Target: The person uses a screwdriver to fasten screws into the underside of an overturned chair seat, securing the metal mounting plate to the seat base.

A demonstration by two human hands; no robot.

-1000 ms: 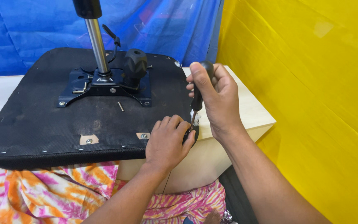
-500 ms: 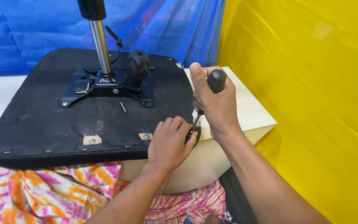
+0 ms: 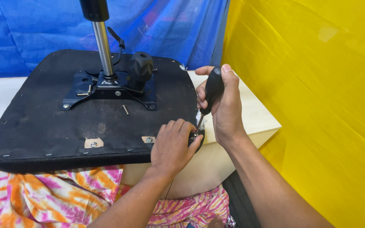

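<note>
Gripping a black-handled screwdriver (image 3: 211, 90) in a closed fist, the right hand (image 3: 222, 105) holds the tool nearly upright, its thin metal shaft angled down to a small screw at the near right corner of an upturned black chair seat (image 3: 43, 126). The left hand (image 3: 173, 145) rests palm-down on that same corner, fingers curled around the spot where the tip meets the fabric, steadying the fastener; whether it pinches the screw itself cannot be told. The seat lies on a pale wooden table (image 3: 258, 118), its front edge overhanging a pink-and-orange tie-dye cloth (image 3: 60, 194). Bolted to the middle of the seat is a dark metal mounting plate (image 3: 106, 90), from which a chrome gas-lift column (image 3: 103, 48) rises, with a black knob (image 3: 140, 67) just beside it. A loose screw (image 3: 125, 109) lies on the fabric just in front of the plate. A blue tarp (image 3: 34, 29) hangs behind, a yellow sheet (image 3: 317, 84) to the right.
</note>
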